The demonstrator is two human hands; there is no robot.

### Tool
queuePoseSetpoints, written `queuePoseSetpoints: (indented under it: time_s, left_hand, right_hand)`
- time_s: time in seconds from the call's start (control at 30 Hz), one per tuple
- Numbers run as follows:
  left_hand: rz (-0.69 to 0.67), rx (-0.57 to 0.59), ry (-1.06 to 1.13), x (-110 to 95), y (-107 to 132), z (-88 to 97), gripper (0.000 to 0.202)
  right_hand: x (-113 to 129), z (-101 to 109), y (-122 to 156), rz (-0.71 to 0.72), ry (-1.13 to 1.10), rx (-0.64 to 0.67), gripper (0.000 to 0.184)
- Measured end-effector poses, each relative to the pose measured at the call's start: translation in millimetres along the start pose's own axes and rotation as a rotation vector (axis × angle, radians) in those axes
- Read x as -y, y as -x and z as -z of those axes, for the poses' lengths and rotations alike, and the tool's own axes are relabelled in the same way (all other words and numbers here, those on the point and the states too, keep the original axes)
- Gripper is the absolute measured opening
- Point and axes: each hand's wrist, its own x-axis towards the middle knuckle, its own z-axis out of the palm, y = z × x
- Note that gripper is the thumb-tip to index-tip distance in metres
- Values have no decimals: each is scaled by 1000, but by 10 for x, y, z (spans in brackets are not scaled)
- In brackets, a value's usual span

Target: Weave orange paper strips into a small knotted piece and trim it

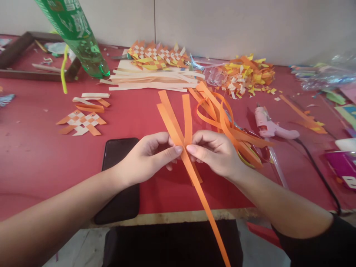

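Several orange paper strips [191,163] cross between my two hands, above the front edge of the red table. My left hand [155,154] pinches them from the left, thumb on top. From the right, my right hand [214,150] pinches the same strips close to the crossing, the thumbs nearly touching. Upper strip ends fan out away from me, while one long end trails down past the table edge. A pile of loose orange strips [222,115] lies just beyond my right hand. Under my left wrist rests a black phone [119,200].
A pink glue gun [267,124] with a black cord lies at right, near partly covered scissors [260,152]. Woven paper fish [82,120] sit at left. Cream strips [152,79], paper scraps [244,76], a green bottle [80,40] and a dark frame [19,72] occupy the back.
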Motion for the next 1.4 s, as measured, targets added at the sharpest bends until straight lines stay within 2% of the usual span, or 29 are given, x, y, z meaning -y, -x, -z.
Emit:
queuePoseSetpoints:
  time_s: [0.23,0.4,0.57,0.67,0.93,1.13,1.3,1.4]
  left_hand:
    - [36,-76,21,60,1,26,19]
    - [58,44,8,22,11,30,21]
    - [26,84,-34,3,8,26,14]
    - [0,85,-43,6,3,27,16]
    - [-20,53,-49,17,6,28,18]
    - [-1,8,-17,13,4,37,17]
    - [52,152,10,-2,26,35,19]
    - [44,189,-26,-2,37,41,19]
  right_hand:
    - [4,-12,-21,19,-12,-40,24]
    - [0,-6,-13,8,-62,-41,21]
    - [-53,29,2,-132,-266,125,20]
    - [-53,43,9,-132,-282,162,22]
    - [-17,35,-5,-32,-141,107,20]
    - [-24,30,-6,-41,-165,39,23]
    - [-27,29,-2,-49,-203,33,22]
    - [-44,36,8,-83,-241,80,16]
